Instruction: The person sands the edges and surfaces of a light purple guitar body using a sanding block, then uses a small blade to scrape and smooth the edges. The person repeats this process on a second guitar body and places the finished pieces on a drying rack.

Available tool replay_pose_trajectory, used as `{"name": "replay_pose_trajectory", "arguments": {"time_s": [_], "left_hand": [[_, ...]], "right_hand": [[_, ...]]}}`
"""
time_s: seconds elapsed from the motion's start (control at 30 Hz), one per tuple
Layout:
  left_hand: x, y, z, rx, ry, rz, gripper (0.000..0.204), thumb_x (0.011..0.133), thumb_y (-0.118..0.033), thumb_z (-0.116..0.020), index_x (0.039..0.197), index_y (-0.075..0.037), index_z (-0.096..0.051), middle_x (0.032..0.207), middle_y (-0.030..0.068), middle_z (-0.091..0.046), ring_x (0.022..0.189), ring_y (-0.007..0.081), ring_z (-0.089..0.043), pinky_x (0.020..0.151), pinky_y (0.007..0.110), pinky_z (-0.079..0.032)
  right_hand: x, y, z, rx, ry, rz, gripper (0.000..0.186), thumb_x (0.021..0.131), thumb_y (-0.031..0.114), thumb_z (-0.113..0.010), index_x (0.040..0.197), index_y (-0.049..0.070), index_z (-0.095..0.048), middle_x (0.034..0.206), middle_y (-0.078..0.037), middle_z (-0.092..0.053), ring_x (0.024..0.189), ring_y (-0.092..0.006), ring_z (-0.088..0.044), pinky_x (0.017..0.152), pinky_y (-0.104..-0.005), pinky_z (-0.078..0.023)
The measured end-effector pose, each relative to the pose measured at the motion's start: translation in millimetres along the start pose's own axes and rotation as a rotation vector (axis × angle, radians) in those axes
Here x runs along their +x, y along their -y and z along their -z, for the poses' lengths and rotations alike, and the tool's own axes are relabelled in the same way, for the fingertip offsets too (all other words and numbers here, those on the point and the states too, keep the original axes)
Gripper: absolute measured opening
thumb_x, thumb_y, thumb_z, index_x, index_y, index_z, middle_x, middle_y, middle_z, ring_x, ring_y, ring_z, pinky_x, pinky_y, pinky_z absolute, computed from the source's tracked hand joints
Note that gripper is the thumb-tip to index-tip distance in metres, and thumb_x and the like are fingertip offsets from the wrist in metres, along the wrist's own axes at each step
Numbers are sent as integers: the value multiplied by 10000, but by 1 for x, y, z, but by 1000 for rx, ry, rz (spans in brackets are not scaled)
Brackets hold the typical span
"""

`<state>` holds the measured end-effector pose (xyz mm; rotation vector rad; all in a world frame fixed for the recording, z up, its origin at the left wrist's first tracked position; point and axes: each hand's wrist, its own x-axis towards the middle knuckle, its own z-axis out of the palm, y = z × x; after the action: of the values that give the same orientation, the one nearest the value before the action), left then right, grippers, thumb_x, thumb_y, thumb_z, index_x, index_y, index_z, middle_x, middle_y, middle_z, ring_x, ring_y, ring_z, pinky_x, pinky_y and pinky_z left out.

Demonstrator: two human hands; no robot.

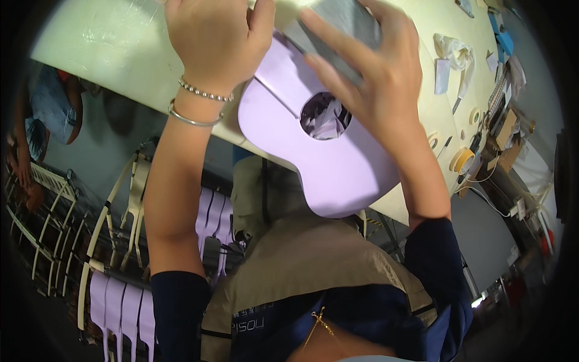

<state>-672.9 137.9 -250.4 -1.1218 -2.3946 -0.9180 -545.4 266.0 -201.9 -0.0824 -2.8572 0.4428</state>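
A pale lilac guitar body (335,175) lies tilted at the table's front edge, its round soundhole stuffed with crumpled paper (329,120). My left hand (214,39) is at the top, by the body's upper end; its fingers are curled and partly out of frame, and what they hold is hidden. My right hand (386,78) is over a flat grey pad (335,27), thumb and fingers spread around it, gripping it just above the soundhole.
The pale table (102,42) carries a white cloth (458,54), tape rolls (463,161), blue blocks and tools at right. Lilac guitar parts (120,308) hang on racks at lower left. Another person (57,108) is at upper left.
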Motion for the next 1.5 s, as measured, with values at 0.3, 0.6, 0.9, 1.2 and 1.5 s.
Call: {"name": "replay_pose_trajectory", "arguments": {"time_s": [0.3,0.6,0.9,1.2,1.5], "left_hand": [[-1,0,4,-84,20,16,159,764,-104,-559,886,-77,-659,720,55,-608,757,240,-560,935,464,-355],[-1,-4,8,-110,48,21,208,811,-100,-515,974,-72,-640,703,18,-589,738,222,-541,949,432,-337],[-3,-2,12,-67,50,28,243,801,-61,-496,1008,-47,-623,698,8,-598,746,212,-533,898,396,-358],[-9,7,-3,-106,-59,-40,290,772,-43,-485,1030,-40,-617,703,17,-588,743,215,-531,833,361,-369],[-8,5,-1,-68,-9,-39,308,780,-62,-480,1059,-40,-608,702,18,-586,745,216,-536,843,383,-365]], "right_hand": [[4,-6,-13,-73,-100,100,436,642,241,-747,1070,245,-665,1091,-82,-547,794,-271,-486,689,-349,-437],[4,-7,-10,-38,-62,120,419,664,204,-728,1078,192,-667,1206,-30,-562,774,-231,-471,717,-292,-414],[-82,-15,59,-37,112,-103,407,654,224,-742,1057,250,-693,1269,-3,-535,819,-190,-463,758,-276,-418],[-73,-7,22,13,79,-83,437,643,168,-756,1067,249,-690,1264,-44,-530,883,-196,-452,799,-272,-376],[-58,-4,22,-25,93,-70,392,672,176,-741,1057,238,-694,1269,-48,-525,914,-198,-482,813,-289,-373]]}}
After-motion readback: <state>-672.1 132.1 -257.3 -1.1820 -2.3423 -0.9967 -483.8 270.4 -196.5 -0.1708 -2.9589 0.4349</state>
